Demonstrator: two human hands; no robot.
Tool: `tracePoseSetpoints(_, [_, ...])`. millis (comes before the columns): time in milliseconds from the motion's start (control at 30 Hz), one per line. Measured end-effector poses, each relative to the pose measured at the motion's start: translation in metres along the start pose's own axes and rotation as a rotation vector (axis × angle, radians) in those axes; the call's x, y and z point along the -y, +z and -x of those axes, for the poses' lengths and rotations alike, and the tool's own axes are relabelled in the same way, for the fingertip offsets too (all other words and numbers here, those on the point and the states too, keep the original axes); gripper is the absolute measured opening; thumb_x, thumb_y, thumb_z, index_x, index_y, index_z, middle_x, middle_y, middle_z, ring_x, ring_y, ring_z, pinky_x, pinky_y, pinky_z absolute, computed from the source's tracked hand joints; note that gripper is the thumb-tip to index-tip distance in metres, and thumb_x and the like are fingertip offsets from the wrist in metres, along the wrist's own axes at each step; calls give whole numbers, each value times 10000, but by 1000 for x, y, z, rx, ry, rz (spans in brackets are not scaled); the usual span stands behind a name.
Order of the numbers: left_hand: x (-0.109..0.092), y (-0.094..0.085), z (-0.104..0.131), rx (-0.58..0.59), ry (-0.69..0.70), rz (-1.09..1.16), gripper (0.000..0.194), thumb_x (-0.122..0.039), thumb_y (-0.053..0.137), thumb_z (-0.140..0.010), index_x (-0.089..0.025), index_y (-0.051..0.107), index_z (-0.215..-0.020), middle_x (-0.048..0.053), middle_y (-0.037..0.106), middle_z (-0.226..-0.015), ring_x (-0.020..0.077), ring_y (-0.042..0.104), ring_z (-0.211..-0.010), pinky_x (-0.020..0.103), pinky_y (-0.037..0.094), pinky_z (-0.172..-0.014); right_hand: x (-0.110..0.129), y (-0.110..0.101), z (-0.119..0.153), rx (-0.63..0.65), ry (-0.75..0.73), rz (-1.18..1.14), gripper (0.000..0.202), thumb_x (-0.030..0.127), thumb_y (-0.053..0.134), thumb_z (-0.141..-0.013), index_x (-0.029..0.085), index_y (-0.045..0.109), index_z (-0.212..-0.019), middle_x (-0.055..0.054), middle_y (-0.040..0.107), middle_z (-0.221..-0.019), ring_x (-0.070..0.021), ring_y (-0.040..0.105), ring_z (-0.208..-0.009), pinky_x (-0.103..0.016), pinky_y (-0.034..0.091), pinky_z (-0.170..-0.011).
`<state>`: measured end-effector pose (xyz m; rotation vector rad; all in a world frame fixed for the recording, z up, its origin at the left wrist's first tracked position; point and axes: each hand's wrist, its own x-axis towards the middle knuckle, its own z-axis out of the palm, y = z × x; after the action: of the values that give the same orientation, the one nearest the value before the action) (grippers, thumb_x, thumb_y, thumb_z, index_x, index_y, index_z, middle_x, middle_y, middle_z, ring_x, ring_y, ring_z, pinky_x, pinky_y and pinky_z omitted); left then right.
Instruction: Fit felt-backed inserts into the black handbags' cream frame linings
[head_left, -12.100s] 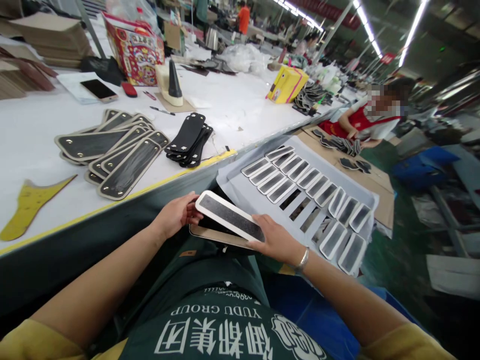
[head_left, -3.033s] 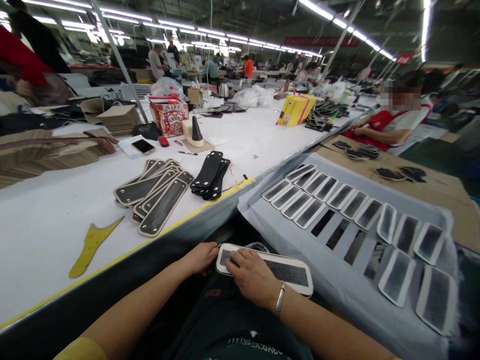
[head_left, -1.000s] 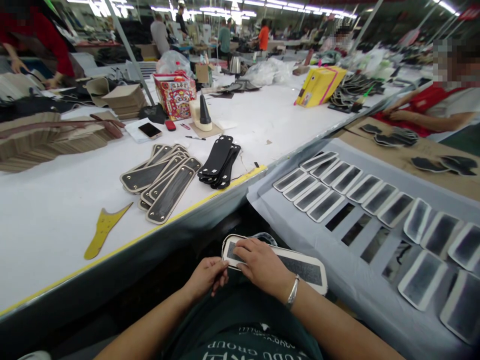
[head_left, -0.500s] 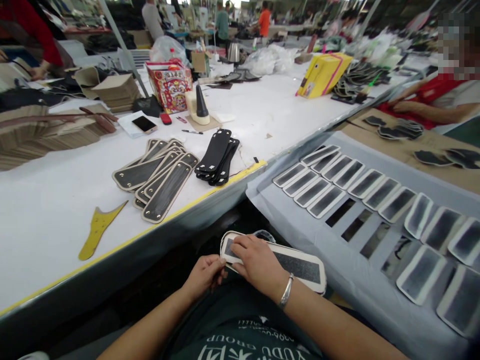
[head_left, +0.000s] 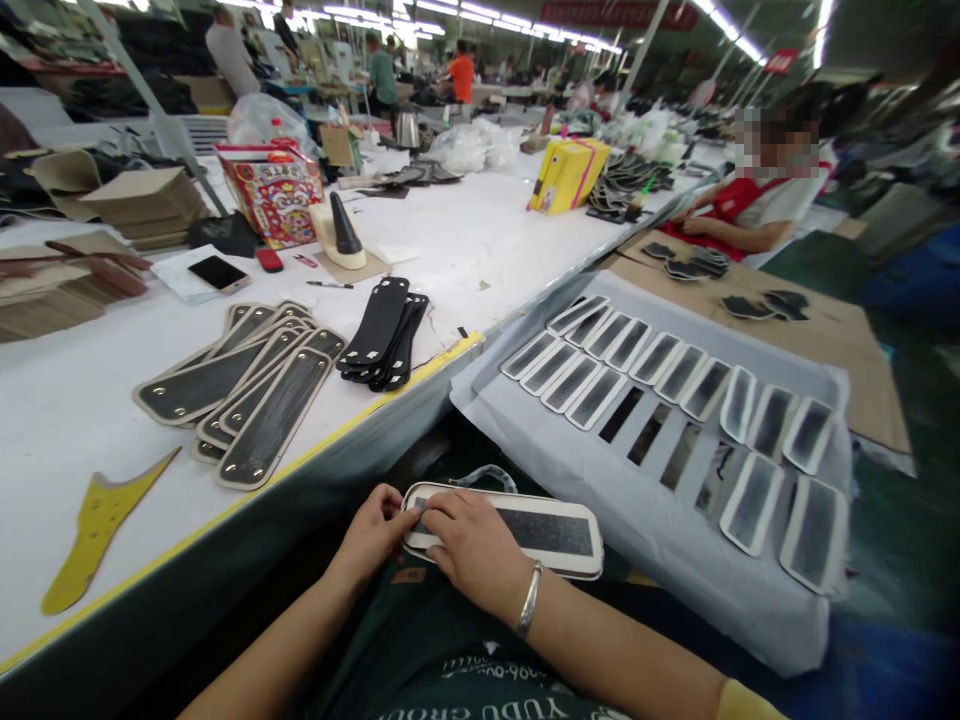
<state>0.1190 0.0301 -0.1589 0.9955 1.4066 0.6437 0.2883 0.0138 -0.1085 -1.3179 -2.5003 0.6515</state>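
1. Head view, near middle: a long, rounded panel with a cream border and dark grey centre (head_left: 551,532) lies face up above the dark green printed apron (head_left: 491,660). If its layers sit unevenly, pressure at the left end could set the rim crooked.
2. The left hand (head_left: 381,530) is at the panel's left end, its thumb over the edge and its other fingers curled; I cannot tell whether they pinch the rim. A loose hold there could let the end slip.
3. The right hand (head_left: 472,545) lies across the left half, fingers close together and pressed on the face, thumb towards the near edge. Its underside grip is hidden. Weight on this half could tip up the right end, which no hand holds.
4. A curved pale strip (head_left: 491,476), too unclear to identify, is just beyond the far edge; it could snag as the panel turns.
5. To the right, small white-edged dark panels (head_left: 752,500) lie on a pale grey sheet (head_left: 772,620); a swinging right elbow could disturb the nearest ones.
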Motion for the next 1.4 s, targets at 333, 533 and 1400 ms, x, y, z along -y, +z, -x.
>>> tracePoseSetpoints(333, [5, -2, -1, -93, 141, -300, 385, -544, 584, -680, -221, 432, -826, -65, 472, -626, 134, 496, -518, 248, 430, -444, -27, -30, 86, -455, 283, -168, 213, 198, 482, -876, 189, 580, -1065, -82, 533, -1161, -179, 503, -1083, -332, 405, -978])
tracePoseSetpoints(533, [14, -8, -8, -77, 130, -392, 440, -601, 566, -690, -223, 469, -894, -51, 498, -682, 152, 523, -555, 276, 448, -503, -68, -42, 143, -515, 550, 15, 146, 194, 518, -852, 180, 606, -967, -72, 554, -986, -206, 528, -937, -373, 442, -876])
tracePoseSetpoints(1400, [-13, 123, 42, 73, 1163, -1236, 534, -356, 589, -815, -202, 461, -1310, 56, 587, -1243, 263, 505, -1069, 409, 388, -873, -102, -54, 148, -232, 855, -481, 130, 280, 515, -788, 181, 493, -869, -10, 602, -771, -131, 592, -625, -240, 495, -557])
